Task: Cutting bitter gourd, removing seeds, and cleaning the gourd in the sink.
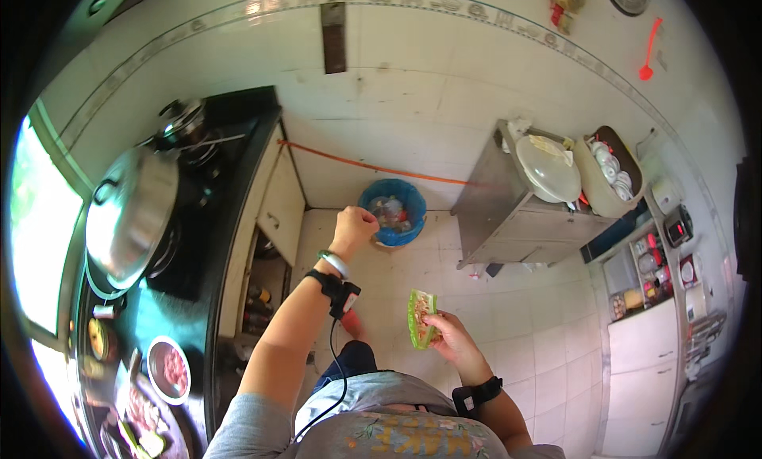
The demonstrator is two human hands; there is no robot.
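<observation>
Two hands: both over bare tiled floor (508,316)
Left hand (355,225): fingers pinched — contents unclear — just short of blue bin (393,213) rim
Right hand (448,336): grip closed on green packet (421,318)
Surface (202,245): black edge at left

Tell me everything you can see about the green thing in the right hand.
The green packet is a small, flat, oblong piece that looks like a thin wrapper or tray, bright green at the edges and paler inside. The right hand pinches its lower right edge, holding it on end above the pale tiled floor. Contents cannot be made out.
</observation>
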